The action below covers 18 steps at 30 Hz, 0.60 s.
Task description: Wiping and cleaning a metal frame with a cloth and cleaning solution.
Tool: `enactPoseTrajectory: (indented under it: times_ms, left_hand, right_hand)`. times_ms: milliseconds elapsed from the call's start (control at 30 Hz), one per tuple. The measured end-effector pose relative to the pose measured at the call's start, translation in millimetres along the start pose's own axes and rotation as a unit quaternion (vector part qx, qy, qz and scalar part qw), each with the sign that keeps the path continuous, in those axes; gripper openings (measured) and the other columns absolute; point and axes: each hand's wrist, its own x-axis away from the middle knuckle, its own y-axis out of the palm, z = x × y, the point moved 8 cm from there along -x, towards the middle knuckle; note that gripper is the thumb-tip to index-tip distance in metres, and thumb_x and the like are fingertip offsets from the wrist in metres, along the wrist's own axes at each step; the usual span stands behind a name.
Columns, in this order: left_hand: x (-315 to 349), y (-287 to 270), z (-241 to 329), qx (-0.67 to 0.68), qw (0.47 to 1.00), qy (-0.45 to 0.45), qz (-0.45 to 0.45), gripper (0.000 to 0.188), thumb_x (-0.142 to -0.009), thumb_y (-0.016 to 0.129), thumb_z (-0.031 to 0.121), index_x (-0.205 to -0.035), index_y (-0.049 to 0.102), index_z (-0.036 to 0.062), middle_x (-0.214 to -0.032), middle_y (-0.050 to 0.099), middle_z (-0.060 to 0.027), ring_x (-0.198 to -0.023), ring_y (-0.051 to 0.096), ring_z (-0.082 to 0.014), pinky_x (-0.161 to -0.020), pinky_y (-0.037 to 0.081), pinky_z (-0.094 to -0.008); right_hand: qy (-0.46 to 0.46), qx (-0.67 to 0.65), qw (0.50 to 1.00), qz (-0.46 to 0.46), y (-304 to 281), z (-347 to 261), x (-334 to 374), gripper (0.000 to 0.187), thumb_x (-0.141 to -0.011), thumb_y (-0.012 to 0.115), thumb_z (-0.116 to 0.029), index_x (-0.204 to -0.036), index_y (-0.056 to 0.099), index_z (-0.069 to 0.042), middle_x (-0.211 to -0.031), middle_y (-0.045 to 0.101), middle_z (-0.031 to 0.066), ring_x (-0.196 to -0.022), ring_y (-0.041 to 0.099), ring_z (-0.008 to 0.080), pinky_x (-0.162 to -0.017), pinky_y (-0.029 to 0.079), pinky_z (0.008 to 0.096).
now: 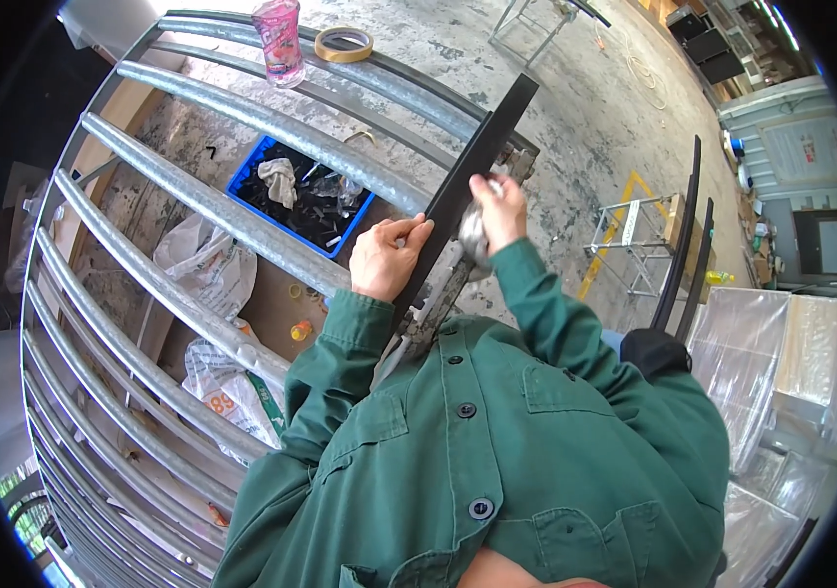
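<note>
Left hand [379,260]: fingers pinching left edge of the black bar [467,176], which slants away from the torso. Right hand [501,214]: fingers closed on a pale cloth [474,231], bar's right side. Tube rack [213,211] blocks leftward room; blue bin [359,227] below it. Bare floor [575,132] right, up to metal stand [631,218]. Pink bottle [281,44], tape roll [343,54] on rack's far tubes.

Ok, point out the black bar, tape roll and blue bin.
Black bar [453,193]: head view, middle of its length.
Tape roll [343,57]: head view, near side of ring.
Blue bin [356,225]: head view, right rim.
</note>
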Motion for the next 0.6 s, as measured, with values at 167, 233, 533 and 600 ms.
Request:
enactPoseTrajectory:
  times_ms: [167, 233, 533, 600]
  left_hand:
    - [1, -2, 4, -0.024, 1.000, 0.012, -0.001, 0.026, -0.079, 0.066, 0.024, -0.091, 0.066, 0.0011, -0.080, 0.067, -0.0103, -0.064, 0.061, -0.0128, -0.061, 0.046, -0.0255]
    - [0, 4, 10, -0.018, 1.000, 0.016, -0.009, 0.026, -0.079, 0.066, 0.024, -0.091, 0.066, 0.0012, -0.079, 0.067, -0.0107, -0.064, 0.061, -0.0132, -0.061, 0.046, -0.0257]
    - [2, 0, 3, -0.004, 1.000, 0.014, -0.002, 0.026, -0.078, 0.066, 0.024, -0.092, 0.066, 0.0021, -0.073, 0.064, -0.0122, -0.062, 0.060, -0.0153, -0.060, 0.046, -0.0261]
    - [3, -2, 2, -0.002, 0.999, 0.038, 0.030, 0.023, -0.077, 0.065, 0.032, -0.091, 0.069, 0.0133, -0.065, 0.058, -0.0090, -0.058, 0.057, -0.0251, -0.054, 0.044, -0.0341]
  right_hand:
    - [-0.031, -0.035, 0.998, 0.043, -2, -15, -23, 0.035, -0.071, 0.070, -0.008, -0.099, 0.053, 0.005, -0.085, 0.060, 0.0096, -0.071, 0.059, 0.0157, -0.063, 0.049, 0.0263]
    - [-0.083, 0.048, 0.990, 0.100, -20, -24, -70, 0.041, -0.069, 0.072, -0.017, -0.098, 0.054, 0.005, -0.086, 0.061, 0.0121, -0.072, 0.058, 0.0179, -0.066, 0.048, 0.0301]
    - [-0.009, -0.053, 0.998, 0.017, -3, -2, -10, 0.033, -0.074, 0.068, -0.010, -0.100, 0.053, 0.002, -0.086, 0.059, 0.0079, -0.072, 0.057, 0.0138, -0.063, 0.047, 0.0256]
    - [-0.038, -0.059, 0.997, 0.043, -7, -16, -42, 0.031, -0.073, 0.068, -0.008, -0.099, 0.053, 0.001, -0.082, 0.059, 0.0068, -0.066, 0.056, 0.0125, -0.058, 0.046, 0.0253]
